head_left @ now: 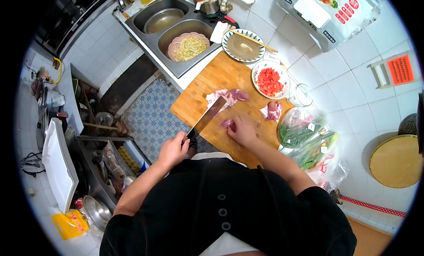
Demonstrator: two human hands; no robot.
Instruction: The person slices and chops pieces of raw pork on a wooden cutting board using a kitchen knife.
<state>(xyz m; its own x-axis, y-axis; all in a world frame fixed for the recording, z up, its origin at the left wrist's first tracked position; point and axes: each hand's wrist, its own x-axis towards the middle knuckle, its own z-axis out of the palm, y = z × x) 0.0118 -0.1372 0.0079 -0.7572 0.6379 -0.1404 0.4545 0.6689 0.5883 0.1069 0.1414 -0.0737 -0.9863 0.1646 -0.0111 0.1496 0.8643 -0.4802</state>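
My left hand (172,151) is wrapped round the black handle of a cleaver (208,117). Its broad blade slants up and right over the wooden cutting board (203,86), with its tip beside a heap of cut pale and pink meat (223,97). A darker red piece (240,94) touches that heap. Right of the blade, my right hand (243,130) has its fingers curled on a small piece of meat (228,123), partly covering it. Another chunk of meat (272,110) lies near the board's right side.
Beyond the board are a bowl of chopped red pieces (270,80), a patterned plate (244,46) with chopsticks across it, and a double sink (176,70) holding a basket of sprouts (189,47). Bagged greens (300,130) and a glass (300,95) stand along the right edge.
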